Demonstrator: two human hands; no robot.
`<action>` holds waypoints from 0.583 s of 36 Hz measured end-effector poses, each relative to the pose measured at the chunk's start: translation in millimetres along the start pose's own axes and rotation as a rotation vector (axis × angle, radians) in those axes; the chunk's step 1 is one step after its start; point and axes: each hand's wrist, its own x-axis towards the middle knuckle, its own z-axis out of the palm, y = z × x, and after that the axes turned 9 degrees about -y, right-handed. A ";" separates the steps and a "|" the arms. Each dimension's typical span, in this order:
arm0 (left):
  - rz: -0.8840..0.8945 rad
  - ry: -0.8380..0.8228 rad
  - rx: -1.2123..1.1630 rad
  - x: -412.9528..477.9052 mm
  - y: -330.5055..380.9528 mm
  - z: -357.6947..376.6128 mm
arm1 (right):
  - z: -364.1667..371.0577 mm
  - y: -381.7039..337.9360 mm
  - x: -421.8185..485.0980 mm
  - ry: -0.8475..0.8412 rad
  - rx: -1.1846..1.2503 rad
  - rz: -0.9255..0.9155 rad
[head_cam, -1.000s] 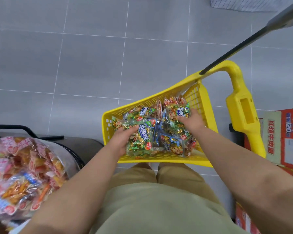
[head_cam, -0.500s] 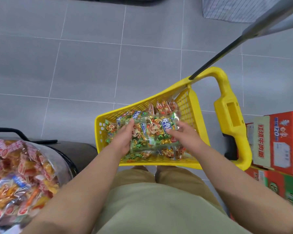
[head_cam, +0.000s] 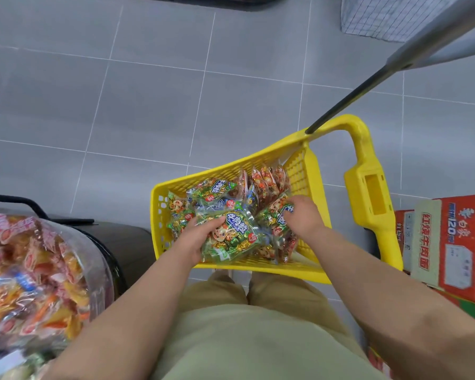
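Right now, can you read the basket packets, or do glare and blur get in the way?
Head view: green packet in the left hand sharp, its print legible, slight glints on the film; right hand crisp; clear snack bag at lower left blurred; even light, soft shadows.

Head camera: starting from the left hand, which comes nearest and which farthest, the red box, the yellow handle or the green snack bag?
1. Green snack bag, gripped by the left hand.
2. Yellow handle, past the basket's right side.
3. Red box, at the far right.
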 end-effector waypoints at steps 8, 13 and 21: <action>-0.063 -0.023 -0.116 -8.2 -8.4 -7.3 | 10.3 -19.6 12.9 -0.146 -0.214 0.266; -0.039 -0.005 -0.122 -6.1 -3.9 -8.6 | 10.8 -21.7 10.9 -0.084 -0.170 0.291; -0.031 -0.027 -0.048 -8.9 6.5 -13.9 | 2.1 -14.1 -10.4 -0.057 0.023 0.183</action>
